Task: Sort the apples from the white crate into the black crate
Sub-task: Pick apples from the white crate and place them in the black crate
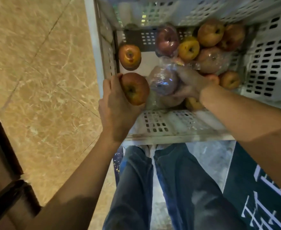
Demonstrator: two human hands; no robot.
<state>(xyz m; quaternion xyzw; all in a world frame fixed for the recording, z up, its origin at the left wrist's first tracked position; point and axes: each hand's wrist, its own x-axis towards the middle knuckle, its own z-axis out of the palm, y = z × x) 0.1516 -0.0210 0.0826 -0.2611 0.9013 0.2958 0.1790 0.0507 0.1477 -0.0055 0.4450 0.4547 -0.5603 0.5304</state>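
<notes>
Beige floor [36,77]; two hands [116,110] [190,83] hold two apples [134,88] [163,83].

Dim, warm indoor light; marble floor [41,80] with soft sheen. Interior of white crate [169,125] cooler, brighter. Glare specks on plastic-wrapped apple [163,82]; right hand [191,83] gripping it motion-blurred; left hand [116,105] and its bare apple [134,88] sharper. Shadow bands across both forearms [80,188]. Strong wide-angle bending at edges; general compression softness.

Red-yellow apples [210,32], white perforated crate [267,63], beige marbled floor [41,72].
</notes>
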